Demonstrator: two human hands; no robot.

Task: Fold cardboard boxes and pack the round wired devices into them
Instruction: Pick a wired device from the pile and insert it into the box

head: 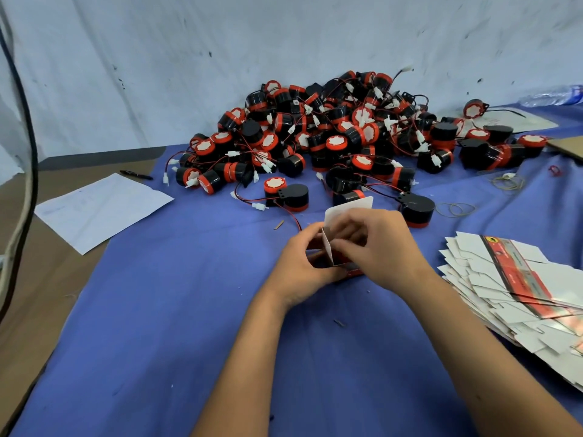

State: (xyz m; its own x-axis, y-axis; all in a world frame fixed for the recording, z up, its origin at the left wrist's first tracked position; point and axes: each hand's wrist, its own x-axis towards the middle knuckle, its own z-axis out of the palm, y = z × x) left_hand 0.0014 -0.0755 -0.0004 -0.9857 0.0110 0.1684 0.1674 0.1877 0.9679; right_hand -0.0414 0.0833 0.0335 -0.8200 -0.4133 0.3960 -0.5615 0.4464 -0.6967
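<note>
A small white and red cardboard box [348, 207] sits between my hands on the blue cloth [164, 310], its top flap standing up. My left hand [303, 263] grips the box from the left side. My right hand [375, 244] curls over the box top, fingers pinching a flap. What is inside the box is hidden by my fingers. A large heap of round black and red wired devices [331, 137] lies behind the box. A fanned stack of flat unfolded boxes [517, 291] lies at my right.
A white paper sheet [101, 209] and a black pen [135, 175] lie at the left. Rubber bands [457, 209] lie right of the heap. Loose devices [416, 209] sit close behind my hands. Cables [22, 152] hang at the far left.
</note>
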